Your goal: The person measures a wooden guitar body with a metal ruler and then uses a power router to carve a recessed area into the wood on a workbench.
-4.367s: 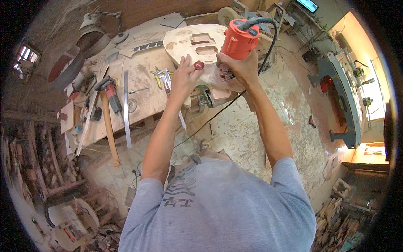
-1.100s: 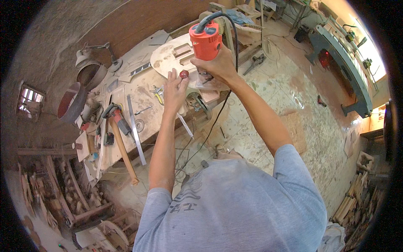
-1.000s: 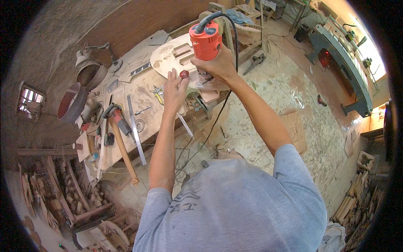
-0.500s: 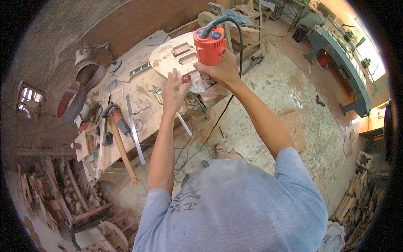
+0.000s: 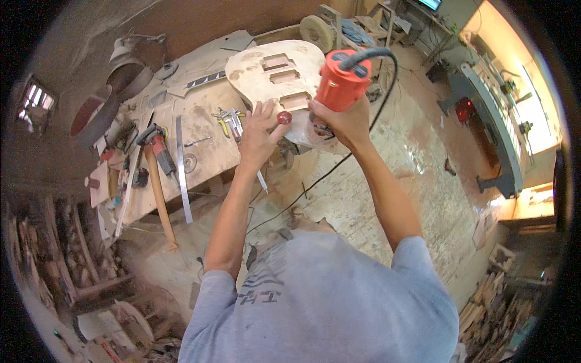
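Observation:
A pale wooden guitar body (image 5: 251,65) with several routed cavities lies at the bench's right end. Beside its near right edge is a red router (image 5: 342,85) with a black cable and a clear base, tilted to the right. My right hand (image 5: 348,121) wraps round the router's motor housing, low down. My left hand (image 5: 260,130) is at the router's round dark red knob (image 5: 284,117), which sits between thumb and fingers; its fingertips reach the guitar body's edge. The router's bit is hidden from view.
The dusty workbench (image 5: 209,124) bears pliers (image 5: 223,127), a steel ruler (image 5: 183,166), a red and black power tool (image 5: 160,151) and a wooden handle (image 5: 160,206). A desk lamp (image 5: 121,54) stands behind. The cable crosses above the floor (image 5: 387,145). A grey machine (image 5: 484,115) stands right.
The router has moved right, toward the guitar body's near edge, and another cavity now shows. Both hands have moved with it. The whole view has shifted.

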{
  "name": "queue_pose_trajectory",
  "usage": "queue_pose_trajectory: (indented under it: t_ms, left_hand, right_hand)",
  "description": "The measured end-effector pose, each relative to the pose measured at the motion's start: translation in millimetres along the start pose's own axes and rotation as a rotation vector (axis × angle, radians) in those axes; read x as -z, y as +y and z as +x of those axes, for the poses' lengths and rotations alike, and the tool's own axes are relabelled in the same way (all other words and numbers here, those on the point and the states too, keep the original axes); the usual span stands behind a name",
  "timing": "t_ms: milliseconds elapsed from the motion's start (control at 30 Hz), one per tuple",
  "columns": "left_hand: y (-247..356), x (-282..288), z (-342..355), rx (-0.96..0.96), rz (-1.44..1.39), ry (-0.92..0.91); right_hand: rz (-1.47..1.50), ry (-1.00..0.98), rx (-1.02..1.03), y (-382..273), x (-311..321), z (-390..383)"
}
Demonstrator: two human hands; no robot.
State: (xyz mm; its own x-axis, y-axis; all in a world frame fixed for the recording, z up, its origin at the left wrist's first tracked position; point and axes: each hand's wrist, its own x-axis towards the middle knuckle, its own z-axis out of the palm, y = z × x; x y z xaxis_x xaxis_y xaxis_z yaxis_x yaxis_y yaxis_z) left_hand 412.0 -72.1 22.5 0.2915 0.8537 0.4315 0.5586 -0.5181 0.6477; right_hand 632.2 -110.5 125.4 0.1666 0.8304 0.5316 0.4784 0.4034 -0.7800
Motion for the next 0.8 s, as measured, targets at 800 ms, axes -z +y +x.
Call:
queue_pose_trajectory:
  t_ms: [800]
  left_hand:
    - [-0.9,-6.0,23.5,0.152,-0.074,0.079]
  right_hand:
    - [0.084,-0.050,-0.091,25.7,-19.9,35.4]
